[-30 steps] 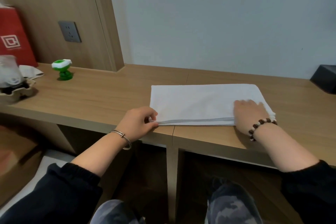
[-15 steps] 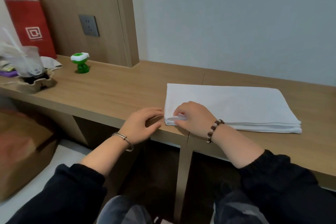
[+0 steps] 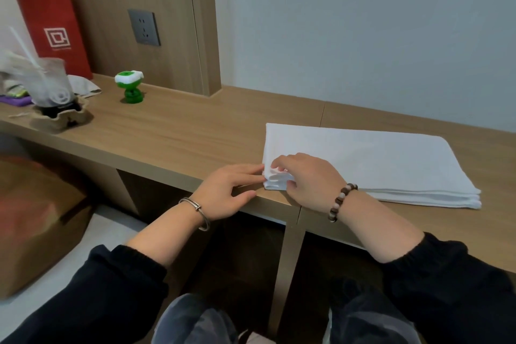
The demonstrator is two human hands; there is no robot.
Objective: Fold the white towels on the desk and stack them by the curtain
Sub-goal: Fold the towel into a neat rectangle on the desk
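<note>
The fingers [image 3: 280,161] of the right hand [image 3: 307,180] curl over the near-left corner of the folded white towel [image 3: 377,159] and pinch its bunched layers. The left hand [image 3: 227,193] lies just beside it, its fingers nearly straight and holding nothing, their tips touching the towel's left edge at that same corner. The towel lies flat on the bench [image 3: 181,131], the pinched corner close to the front edge and the far side well short of the wall. Bare bench stretches left of the towel as far as a green toy [image 3: 129,86], a cup in a carton tray [image 3: 55,92] and a red paper bag [image 3: 53,25].
</note>
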